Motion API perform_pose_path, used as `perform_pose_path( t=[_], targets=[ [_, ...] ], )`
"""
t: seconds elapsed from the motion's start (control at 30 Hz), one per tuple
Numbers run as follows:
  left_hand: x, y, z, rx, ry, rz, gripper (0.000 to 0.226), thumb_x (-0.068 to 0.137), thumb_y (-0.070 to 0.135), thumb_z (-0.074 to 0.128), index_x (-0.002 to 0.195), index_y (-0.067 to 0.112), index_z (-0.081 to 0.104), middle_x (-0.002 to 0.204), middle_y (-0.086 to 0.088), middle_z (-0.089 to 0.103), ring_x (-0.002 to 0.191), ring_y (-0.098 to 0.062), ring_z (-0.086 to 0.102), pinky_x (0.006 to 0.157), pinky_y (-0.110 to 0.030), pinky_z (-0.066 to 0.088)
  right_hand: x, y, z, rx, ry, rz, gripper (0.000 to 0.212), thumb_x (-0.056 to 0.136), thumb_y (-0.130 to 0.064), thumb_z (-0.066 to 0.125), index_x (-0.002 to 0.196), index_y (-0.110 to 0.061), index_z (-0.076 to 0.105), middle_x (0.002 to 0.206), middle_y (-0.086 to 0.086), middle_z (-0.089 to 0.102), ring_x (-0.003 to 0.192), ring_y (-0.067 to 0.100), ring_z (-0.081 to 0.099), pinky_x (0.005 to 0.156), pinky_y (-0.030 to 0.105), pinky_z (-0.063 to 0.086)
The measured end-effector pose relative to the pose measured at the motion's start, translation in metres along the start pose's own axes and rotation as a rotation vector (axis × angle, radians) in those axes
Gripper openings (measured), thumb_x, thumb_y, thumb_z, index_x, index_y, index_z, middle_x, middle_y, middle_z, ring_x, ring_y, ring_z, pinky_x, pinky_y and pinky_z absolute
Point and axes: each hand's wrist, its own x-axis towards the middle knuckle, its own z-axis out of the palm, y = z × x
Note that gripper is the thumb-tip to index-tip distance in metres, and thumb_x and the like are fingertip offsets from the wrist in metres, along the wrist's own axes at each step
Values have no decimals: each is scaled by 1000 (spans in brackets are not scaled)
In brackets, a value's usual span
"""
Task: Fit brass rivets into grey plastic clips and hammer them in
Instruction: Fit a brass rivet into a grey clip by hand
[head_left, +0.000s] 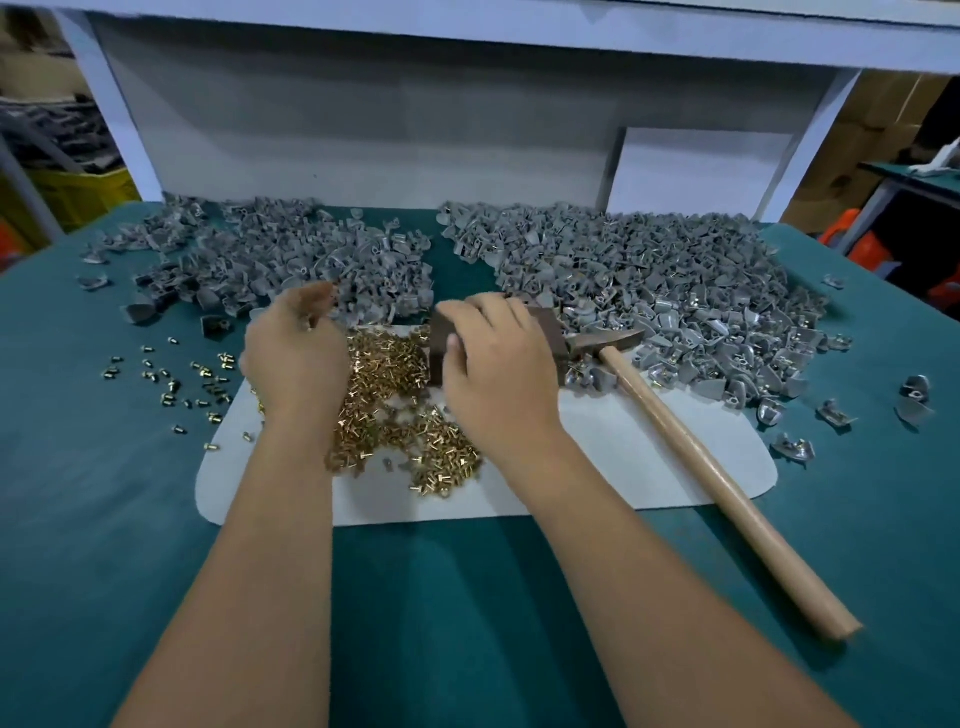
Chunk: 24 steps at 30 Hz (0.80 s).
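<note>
Head view, looking down on a teal worktop (104, 519) with a white mat (649, 457) at centre frame.

Brass rivets (395, 415) heaped on the left half of the mat; a scatter of strays (171, 374) lies off the mat on the teal cloth, left of centre. Grey clips in two heaps along the back: left pile (270, 254) at upper left, larger right pile (665, 291) at upper right, spilling onto the mat's far right corner. Several in the right pile show metal in them.

Left hand (296, 353) over the near edge of the left pile and the rivet heap, fingers curled downward. Whether it holds a clip or rivet, cannot tell; fingertips are hidden behind the knuckles.

Right hand (493, 364) rests on a dark brown block (441, 343) at the mat's back edge, fingers bent over its top, thumb down the near face, gripping it.

Hammer (701, 447) lies just right of the block, head (602, 340) among clips, wooden handle running toward lower right, untouched by either hand.
</note>
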Motion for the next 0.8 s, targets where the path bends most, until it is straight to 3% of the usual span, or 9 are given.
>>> perform_pose_path(
  t=[0.07, 0.13, 0.23, 0.3, 0.4, 0.53, 0.6, 0.8],
  targets=[
    [3, -5, -4, 194, -59, 64, 54, 85, 2, 43, 125, 32, 62, 126, 0, 65, 107, -26, 60, 103, -51, 42, -7, -11, 3, 47, -47, -123, 26, 81, 0, 57, 104, -4, 68, 93, 10, 64, 89, 28, 56, 77, 41, 49],
    [3, -7, -3, 407, -141, 150, 61, 87, 1, 41, 137, 34, 52, 142, -7, 53, 132, -29, 43, 113, -53, 27, -12, -18, 7, 26, -146, -206, 22, 80, 0, 57, 97, -4, 70, 88, 11, 65, 85, 30, 56, 73, 42, 49],
    [3, -10, 2, 630, -308, 188, 58, 96, 13, 37, 150, 35, 31, 161, 1, 24, 150, -23, 9, 116, -57, 7, -13, -21, 11, -7, -289, -215, 26, 86, -12, 55, 108, -9, 69, 97, 9, 63, 93, 28, 53, 79, 42, 47],
    [5, -14, 2, 751, -375, 172, 52, 101, 23, 32, 152, 34, 27, 163, 2, 15, 151, -22, 1, 116, -59, 4, -14, -19, 12, 0, -365, -183, 36, 92, -24, 53, 126, -18, 61, 115, 6, 59, 105, 26, 48, 89, 39, 44],
    [6, -13, 1, 722, -355, 144, 48, 100, 23, 35, 147, 33, 39, 161, 3, 23, 150, -21, 8, 114, -57, 10, -14, -17, 13, 2, -391, -176, 44, 93, -33, 51, 135, -22, 53, 130, 4, 53, 113, 24, 43, 96, 38, 40],
    [4, -10, 0, 594, -202, 106, 38, 92, 15, 48, 124, 27, 65, 140, 1, 52, 136, -29, 30, 105, -48, 23, -13, -17, 15, -52, -469, -206, 36, 92, -33, 49, 124, -20, 62, 117, 0, 59, 110, 21, 43, 93, 39, 40],
    [3, -11, -2, 553, -125, 86, 33, 88, 12, 54, 115, 25, 70, 128, -2, 62, 129, -32, 35, 99, -44, 26, -12, -16, 15, -12, -502, -187, 32, 92, -31, 51, 118, -18, 65, 111, -1, 60, 107, 20, 43, 91, 38, 40],
    [4, -11, 0, 540, -156, 101, 43, 90, 12, 51, 131, 24, 60, 131, -10, 61, 131, -34, 37, 103, -45, 28, -14, -18, 13, 78, -523, -136, 51, 88, -43, 55, 135, -24, 52, 122, -4, 54, 108, 18, 40, 94, 33, 37]
  ],
)
